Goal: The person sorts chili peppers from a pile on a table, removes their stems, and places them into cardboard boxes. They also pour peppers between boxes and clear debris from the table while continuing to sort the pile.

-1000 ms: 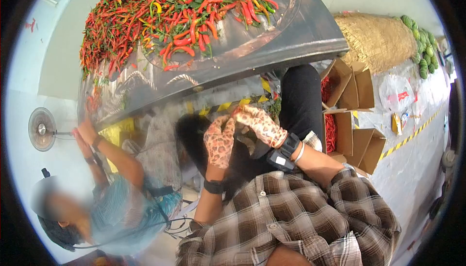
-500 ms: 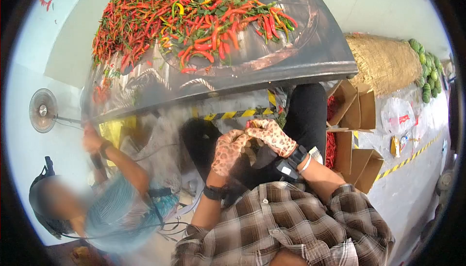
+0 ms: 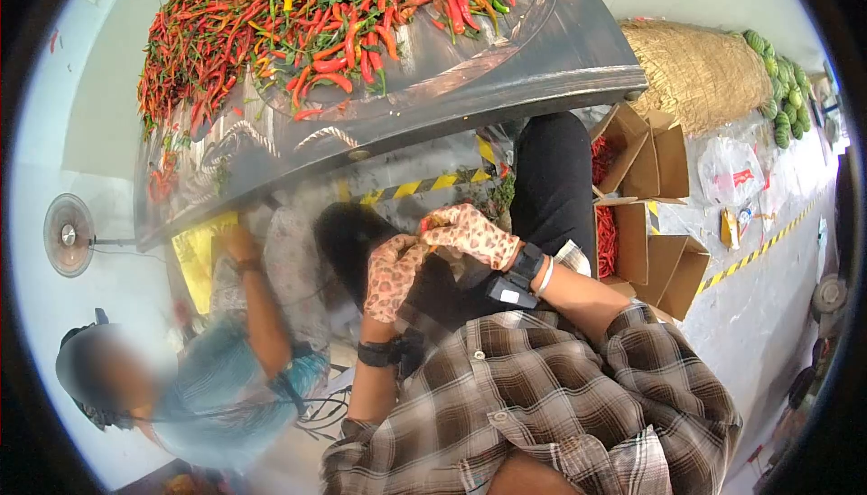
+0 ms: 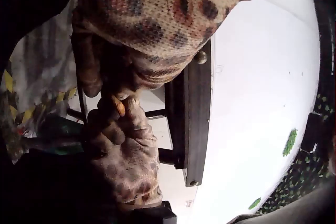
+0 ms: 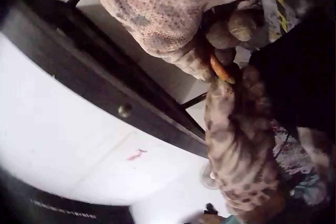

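Both my hands wear leopard-print knit gloves and meet fingertip to fingertip above my lap. My right hand [image 3: 470, 235] pinches a small orange-red chili pepper [image 5: 220, 70] between thumb and curled fingers. At the pepper's greenish end, the thumb and fingers of my left hand [image 3: 395, 276] pinch close against the right fingertips. Only a short length of the chili shows in the left wrist view; the gloves hide the rest. A large heap of red chilies [image 3: 352, 39] with green leaves and stems covers much of the dark table [image 3: 506, 102] in front of me.
Cardboard boxes [image 3: 673, 265] holding red chilies [image 3: 607, 240] stand on the floor to my right. Beyond them are a tan woven bundle [image 3: 700, 70] and striped green melons [image 3: 784, 98]. At left, another person [image 3: 194, 396] sits near a yellow sheet [image 3: 200, 260] and a fan [image 3: 69, 235].
My hands stay together at the chili while the head view shifts up, then back. The other person's arm drops from the table edge to beside the yellow sheet.
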`<state>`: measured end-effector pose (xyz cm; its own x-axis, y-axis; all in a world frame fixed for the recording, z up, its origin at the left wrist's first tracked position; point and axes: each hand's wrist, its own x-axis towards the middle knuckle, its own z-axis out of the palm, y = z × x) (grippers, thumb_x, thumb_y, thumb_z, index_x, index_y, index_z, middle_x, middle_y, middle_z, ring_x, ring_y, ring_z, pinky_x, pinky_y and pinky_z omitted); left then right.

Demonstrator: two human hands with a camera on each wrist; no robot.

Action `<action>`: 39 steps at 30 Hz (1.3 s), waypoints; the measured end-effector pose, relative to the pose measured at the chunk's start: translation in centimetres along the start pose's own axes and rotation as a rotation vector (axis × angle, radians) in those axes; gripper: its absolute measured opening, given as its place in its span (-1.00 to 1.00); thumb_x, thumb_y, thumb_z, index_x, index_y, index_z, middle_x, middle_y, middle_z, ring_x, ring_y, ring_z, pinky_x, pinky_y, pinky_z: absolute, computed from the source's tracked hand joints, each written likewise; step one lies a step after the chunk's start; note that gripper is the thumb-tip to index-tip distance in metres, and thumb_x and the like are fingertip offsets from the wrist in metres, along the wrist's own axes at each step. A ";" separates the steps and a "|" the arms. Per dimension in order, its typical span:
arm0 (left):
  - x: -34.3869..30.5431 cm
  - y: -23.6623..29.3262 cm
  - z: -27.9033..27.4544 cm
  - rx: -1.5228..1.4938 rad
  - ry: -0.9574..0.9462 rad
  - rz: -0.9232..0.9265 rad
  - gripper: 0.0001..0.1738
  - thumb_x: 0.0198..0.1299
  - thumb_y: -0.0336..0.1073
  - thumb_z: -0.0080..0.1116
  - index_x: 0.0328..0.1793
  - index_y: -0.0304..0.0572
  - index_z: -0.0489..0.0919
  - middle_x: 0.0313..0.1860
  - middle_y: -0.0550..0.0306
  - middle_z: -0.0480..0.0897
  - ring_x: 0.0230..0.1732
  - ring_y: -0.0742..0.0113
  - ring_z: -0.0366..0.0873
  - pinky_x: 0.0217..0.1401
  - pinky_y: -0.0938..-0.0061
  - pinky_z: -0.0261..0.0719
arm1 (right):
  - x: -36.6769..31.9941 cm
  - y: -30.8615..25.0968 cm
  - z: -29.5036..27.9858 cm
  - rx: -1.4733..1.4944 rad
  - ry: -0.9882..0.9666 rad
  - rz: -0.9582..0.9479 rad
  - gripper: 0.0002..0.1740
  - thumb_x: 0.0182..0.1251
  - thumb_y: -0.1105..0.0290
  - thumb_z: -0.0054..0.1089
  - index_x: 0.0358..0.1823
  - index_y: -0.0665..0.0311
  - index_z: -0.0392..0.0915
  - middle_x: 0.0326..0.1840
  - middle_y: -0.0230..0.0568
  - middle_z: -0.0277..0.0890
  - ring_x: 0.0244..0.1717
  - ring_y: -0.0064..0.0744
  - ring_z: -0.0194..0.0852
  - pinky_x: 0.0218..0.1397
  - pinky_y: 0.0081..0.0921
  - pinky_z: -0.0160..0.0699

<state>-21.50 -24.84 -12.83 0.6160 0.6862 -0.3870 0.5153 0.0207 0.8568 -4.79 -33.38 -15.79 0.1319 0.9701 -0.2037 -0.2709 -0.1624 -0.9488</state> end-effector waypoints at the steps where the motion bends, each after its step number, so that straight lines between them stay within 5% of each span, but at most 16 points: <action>1: 0.0 -0.2 0.2 -0.083 -0.017 0.040 -0.78 0.22 -0.35 0.15 -0.15 -0.43 0.60 -0.31 0.13 0.65 -0.32 0.45 0.56 -0.26 0.57 0.50 | 0.0 0.0 -0.6 0.097 -0.051 0.059 -0.81 0.23 0.31 0.24 -0.22 0.26 0.59 -0.44 -0.53 0.48 -0.50 -0.76 0.33 -0.51 -0.68 0.26; 4: 0.4 -0.3 0.7 -0.030 -0.053 0.055 -0.81 0.22 -0.38 0.13 -0.17 -0.42 0.60 -0.31 0.14 0.65 -0.31 0.48 0.53 -0.22 0.60 0.47 | 0.2 2.0 -1.6 0.404 -0.128 0.165 -0.79 0.23 0.28 0.26 -0.19 0.22 0.57 -0.41 -0.52 0.49 -0.48 -0.74 0.33 -0.48 -0.69 0.29; 6: 0.2 1.0 1.1 -0.026 -0.061 0.030 -0.83 0.22 -0.42 0.08 -0.16 -0.40 0.61 -0.32 0.17 0.65 -0.31 0.49 0.52 -0.23 0.60 0.47 | -0.3 1.9 -2.1 0.556 -0.143 0.269 -0.71 0.24 0.28 0.26 -0.05 0.21 0.53 -0.22 -0.45 0.55 -0.30 -0.69 0.46 -0.35 -0.69 0.43; 10: 0.4 1.9 1.1 0.048 -0.128 0.062 -0.85 0.21 -0.42 0.09 -0.20 -0.38 0.60 -0.36 0.19 0.64 -0.34 0.49 0.54 -0.29 0.59 0.49 | -0.3 3.6 -3.5 0.697 -0.211 0.315 -0.71 0.24 0.34 0.25 -0.02 0.22 0.51 -0.13 -0.37 0.58 -0.14 -0.52 0.56 -0.20 -0.57 0.57; 12: 0.2 2.6 1.1 0.012 -0.160 0.121 -0.85 0.21 -0.38 0.13 -0.21 -0.34 0.61 -0.38 0.22 0.64 -0.35 0.51 0.53 -0.30 0.59 0.49 | -0.1 4.1 -3.7 0.681 -0.259 0.213 -0.71 0.23 0.38 0.27 -0.03 0.23 0.52 -0.15 -0.35 0.59 -0.18 -0.52 0.57 -0.26 -0.61 0.57; 16: 0.5 1.9 1.1 0.005 -0.201 0.089 -0.82 0.22 -0.33 0.15 -0.18 -0.31 0.63 -0.37 0.23 0.64 -0.36 0.52 0.51 -0.29 0.58 0.49 | 0.0 5.1 -4.4 0.887 -0.383 0.302 -0.73 0.24 0.40 0.25 -0.04 0.23 0.52 -0.15 -0.32 0.59 -0.22 -0.49 0.57 -0.33 -0.62 0.55; 24: -0.1 1.9 0.6 -0.189 -0.327 0.050 -0.82 0.23 -0.34 0.17 -0.13 -0.28 0.62 -0.32 0.27 0.62 -0.29 0.53 0.51 -0.20 0.60 0.51 | -0.4 4.4 -3.9 0.902 -0.429 0.329 -0.76 0.24 0.41 0.24 -0.08 0.24 0.47 -0.25 -0.31 0.55 -0.28 -0.46 0.56 -0.28 -0.55 0.59; 26: -0.1 1.4 0.1 -0.288 -0.419 0.116 -0.82 0.24 -0.37 0.16 -0.08 -0.28 0.60 -0.19 0.23 0.62 -0.19 0.50 0.52 -0.12 0.58 0.52 | -0.4 5.0 -3.6 0.922 -0.411 0.301 -0.65 0.25 0.35 0.22 0.02 0.30 0.43 -0.13 -0.20 0.55 -0.13 -0.33 0.57 -0.11 -0.43 0.62; 32: -1.0 3.6 0.2 -0.191 -0.263 0.055 -0.78 0.24 -0.37 0.08 -0.05 -0.30 0.60 -0.18 0.14 0.63 -0.15 0.43 0.53 -0.07 0.53 0.50 | 0.1 6.0 -3.3 1.032 -0.343 0.241 -0.63 0.29 0.34 0.13 0.09 0.29 0.41 0.02 -0.12 0.50 -0.01 -0.15 0.52 -0.01 -0.28 0.57; 33: -1.2 4.2 0.2 -0.193 -0.260 0.057 -0.78 0.24 -0.37 0.08 -0.05 -0.30 0.60 -0.18 0.14 0.63 -0.15 0.43 0.53 -0.07 0.53 0.50 | -0.1 6.3 -3.6 1.029 -0.170 0.321 -0.66 0.30 0.36 0.10 0.07 0.26 0.42 0.02 -0.16 0.49 0.01 -0.17 0.49 -0.08 -0.26 0.57; 36: -1.5 4.9 -0.1 0.044 -0.135 0.088 -0.77 0.26 -0.33 0.06 -0.05 -0.26 0.61 -0.17 0.07 0.65 -0.14 0.29 0.58 -0.04 0.47 0.52 | 0.2 5.4 -4.3 1.144 -0.290 0.230 -0.70 0.30 0.38 0.09 0.04 0.26 0.44 -0.01 -0.19 0.50 -0.04 -0.21 0.50 -0.16 -0.28 0.55; 38: -1.4 3.9 -0.7 0.205 -0.042 0.309 -0.78 0.27 -0.32 0.04 -0.06 -0.23 0.62 -0.14 0.03 0.65 -0.10 0.13 0.60 0.01 0.38 0.54 | 0.2 4.6 -4.6 1.086 -0.184 0.292 -0.73 0.30 0.38 0.08 0.01 0.26 0.45 -0.05 -0.20 0.50 -0.12 -0.25 0.51 -0.24 -0.33 0.54; 39: -1.3 4.0 -0.9 0.194 -0.050 0.209 -0.78 0.27 -0.32 0.05 -0.06 -0.20 0.63 -0.11 0.05 0.65 -0.06 0.06 0.59 0.06 0.33 0.54 | 0.4 4.6 -5.0 1.044 -0.213 0.257 -0.73 0.30 0.38 0.09 0.00 0.27 0.45 -0.07 -0.21 0.50 -0.15 -0.26 0.52 -0.26 -0.35 0.54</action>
<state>-20.83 -25.00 -8.57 0.7469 0.6241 -0.2295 0.4755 -0.2601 0.8404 -1.25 -34.63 -21.41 -0.1843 0.9569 -0.2246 -0.9543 -0.2289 -0.1920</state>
